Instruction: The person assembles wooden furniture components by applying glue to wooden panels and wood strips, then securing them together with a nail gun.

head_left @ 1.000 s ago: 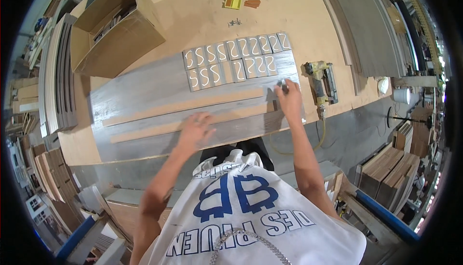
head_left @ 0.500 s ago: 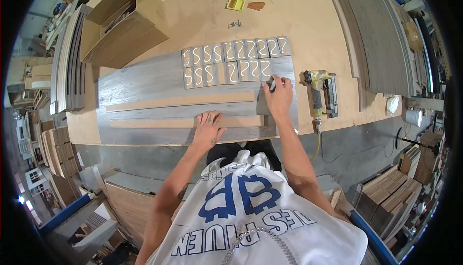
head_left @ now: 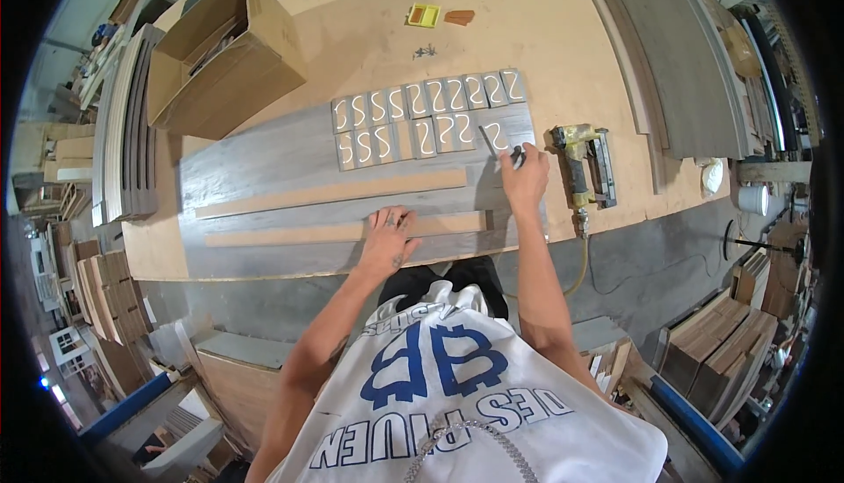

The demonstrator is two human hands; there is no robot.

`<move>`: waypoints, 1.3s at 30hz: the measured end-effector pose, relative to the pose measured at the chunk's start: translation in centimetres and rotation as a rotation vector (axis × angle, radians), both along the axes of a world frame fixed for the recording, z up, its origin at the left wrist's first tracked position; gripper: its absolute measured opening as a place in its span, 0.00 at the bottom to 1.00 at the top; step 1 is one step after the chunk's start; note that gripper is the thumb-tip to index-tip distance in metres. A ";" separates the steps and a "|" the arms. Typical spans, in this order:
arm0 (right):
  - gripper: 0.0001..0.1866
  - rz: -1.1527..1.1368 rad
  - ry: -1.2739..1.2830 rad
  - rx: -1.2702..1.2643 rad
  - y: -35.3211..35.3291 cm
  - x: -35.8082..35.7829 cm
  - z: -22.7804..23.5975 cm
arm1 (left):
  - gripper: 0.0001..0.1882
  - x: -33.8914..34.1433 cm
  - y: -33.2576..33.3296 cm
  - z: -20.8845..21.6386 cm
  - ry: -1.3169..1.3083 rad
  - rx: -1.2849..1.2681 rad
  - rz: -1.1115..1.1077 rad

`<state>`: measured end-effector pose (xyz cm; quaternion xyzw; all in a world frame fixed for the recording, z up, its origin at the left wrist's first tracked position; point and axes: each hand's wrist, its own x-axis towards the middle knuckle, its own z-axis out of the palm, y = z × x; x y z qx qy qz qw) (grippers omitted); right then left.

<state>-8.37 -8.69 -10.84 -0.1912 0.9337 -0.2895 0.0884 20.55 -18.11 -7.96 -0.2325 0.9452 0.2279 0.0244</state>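
My right hand (head_left: 527, 177) pinches the near right corner of a small grey block (head_left: 492, 140) with a white glue squiggle on top. The block stands apart from the others, right of the second row. Two rows of similar small blocks (head_left: 419, 94), most with white squiggles, lie on a grey wood-grain panel (head_left: 264, 149). One block (head_left: 404, 140) in the nearer row shows no squiggle. My left hand (head_left: 385, 243) rests, fingers loosely spread, across the nearer of two long tan strips (head_left: 290, 233). The farther strip (head_left: 334, 193) lies between that hand and the blocks.
Right of the panel lies a nail gun (head_left: 580, 167) with a yellow hose. An open cardboard box (head_left: 233, 61) stands at the far left. Farther back are a yellow case (head_left: 424, 15), brown pieces (head_left: 459, 16) and scattered small fasteners (head_left: 425, 51). Long boards (head_left: 673, 61) line the right side.
My right hand has drawn the end block of the nearer row rightward, leaving a gap beside its neighbour. My left hand stays on the strip. The whole view has shifted slightly.
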 end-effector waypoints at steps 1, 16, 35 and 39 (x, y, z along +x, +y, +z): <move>0.29 0.076 0.119 0.058 -0.2 0.8 1.0 | 0.29 -0.4 0.3 -0.2 0.002 0.005 0.001; 0.26 0.548 0.234 0.019 9.6 5.3 1.8 | 0.33 -6.1 -1.7 2.7 -0.170 0.078 -0.269; 0.25 0.896 0.104 -0.056 7.3 1.1 2.8 | 0.30 -6.6 -0.8 -0.7 0.080 0.093 -0.198; 0.27 0.916 0.102 -0.054 7.2 1.0 2.7 | 0.29 -6.6 -1.0 -0.6 0.084 0.138 -0.203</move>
